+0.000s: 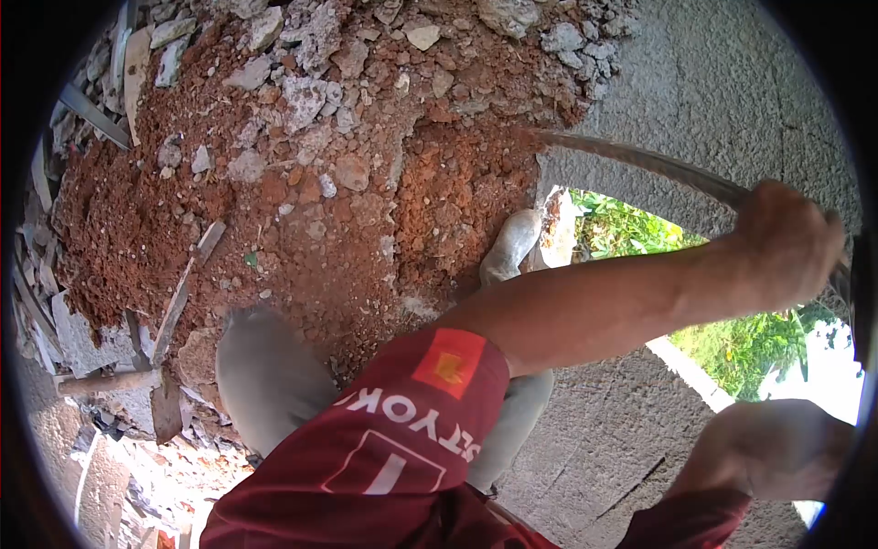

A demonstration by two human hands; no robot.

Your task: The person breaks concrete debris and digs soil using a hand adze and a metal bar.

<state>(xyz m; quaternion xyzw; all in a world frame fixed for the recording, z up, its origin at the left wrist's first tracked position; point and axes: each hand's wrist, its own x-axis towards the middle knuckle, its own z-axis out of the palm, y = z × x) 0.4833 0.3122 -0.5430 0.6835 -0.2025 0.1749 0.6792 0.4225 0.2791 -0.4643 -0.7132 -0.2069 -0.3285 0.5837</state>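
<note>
My left hand (788, 245), at the right of the head view, is closed round a long dark metal digging bar (645, 163). From this hand the bar runs left, its far end meeting the reddish soil (466, 188) beside the grey wall. Lower down, my right hand (777, 448) is closed near the right edge, where the bar's other end runs toward it; its fingertips are blurred and partly cut off. A dusty boot (514, 242) stands at the edge of the dug soil.
Broken concrete and stones (315, 96) lie over the soil at the top. Wood strips (178, 306) and rubble are heaped at the left. A rough grey wall (732, 82) rises at the right, with an opening showing green plants (622, 224).
</note>
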